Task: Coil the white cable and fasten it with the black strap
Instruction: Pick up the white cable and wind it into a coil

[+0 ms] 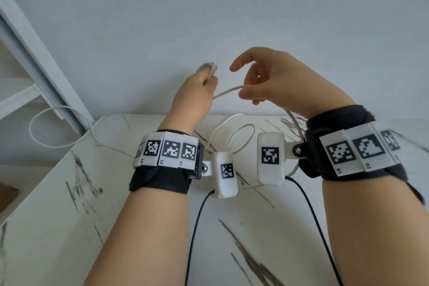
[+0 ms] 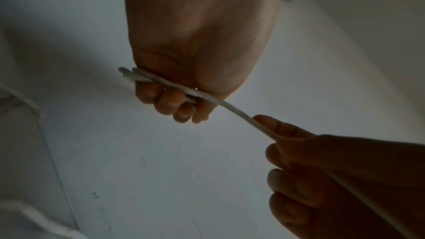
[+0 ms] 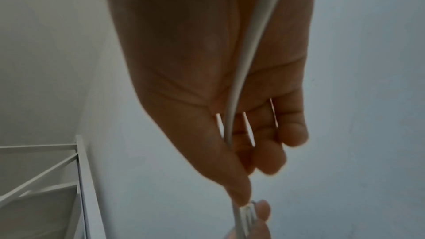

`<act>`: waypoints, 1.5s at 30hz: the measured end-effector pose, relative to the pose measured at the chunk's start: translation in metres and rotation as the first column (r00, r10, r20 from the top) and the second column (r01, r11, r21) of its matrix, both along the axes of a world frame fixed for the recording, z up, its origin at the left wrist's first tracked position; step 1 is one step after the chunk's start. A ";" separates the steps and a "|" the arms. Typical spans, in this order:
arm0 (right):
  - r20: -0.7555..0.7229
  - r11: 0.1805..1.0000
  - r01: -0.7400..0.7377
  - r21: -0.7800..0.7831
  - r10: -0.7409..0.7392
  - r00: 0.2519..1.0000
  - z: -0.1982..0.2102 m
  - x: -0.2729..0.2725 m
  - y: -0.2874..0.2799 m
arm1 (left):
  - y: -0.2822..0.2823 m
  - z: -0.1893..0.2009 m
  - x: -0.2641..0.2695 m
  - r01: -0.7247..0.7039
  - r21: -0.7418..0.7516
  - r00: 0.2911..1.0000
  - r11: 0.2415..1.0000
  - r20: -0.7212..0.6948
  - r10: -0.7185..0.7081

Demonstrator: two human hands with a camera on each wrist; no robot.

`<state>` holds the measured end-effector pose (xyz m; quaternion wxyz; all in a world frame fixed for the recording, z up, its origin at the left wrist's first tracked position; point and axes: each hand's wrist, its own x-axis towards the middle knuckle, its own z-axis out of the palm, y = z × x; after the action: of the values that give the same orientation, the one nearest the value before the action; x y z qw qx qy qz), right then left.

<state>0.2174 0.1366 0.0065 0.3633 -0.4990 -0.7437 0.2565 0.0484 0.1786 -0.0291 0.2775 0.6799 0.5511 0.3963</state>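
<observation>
The white cable (image 1: 226,92) runs taut through the air between both hands, above the far edge of the table. My left hand (image 1: 209,76) grips a short folded bundle of it, seen in the left wrist view as white cable (image 2: 158,81) under curled fingers (image 2: 165,101). My right hand (image 1: 247,87) holds the cable loosely with thumb and curled fingers; its index finger sticks up. In the right wrist view the cable (image 3: 248,57) crosses the palm and passes between the fingers (image 3: 269,152). Slack cable loops (image 1: 234,133) lie on the table. No black strap is visible.
The white marbled table (image 1: 69,216) fills the lower view, against a pale wall. One cable loop (image 1: 39,132) hangs over its left edge near a white shelf frame (image 1: 30,49). Black camera wires (image 1: 197,227) trail from my wrists toward me.
</observation>
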 end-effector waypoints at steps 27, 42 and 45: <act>0.053 0.971 0.230 0.059 -0.234 0.971 -0.014 0.006 0.012 | 0.008 0.003 -0.015 -0.092 -0.090 0.952 0.992 0.284 0.114; 0.214 0.972 0.174 -0.159 -0.139 0.967 -0.007 0.010 0.002 | 0.010 0.005 -0.022 -0.210 -0.083 0.855 0.974 0.467 0.225; 0.199 0.968 0.195 -0.156 -0.163 0.966 -0.009 0.014 0.002 | 0.005 0.010 -0.016 -0.118 -0.071 0.892 0.990 0.432 0.138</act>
<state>0.2314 0.1390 -0.0030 0.2693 -0.6158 -0.7008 0.2391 0.0324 0.1832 -0.0194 0.3815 0.5303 0.5271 0.5435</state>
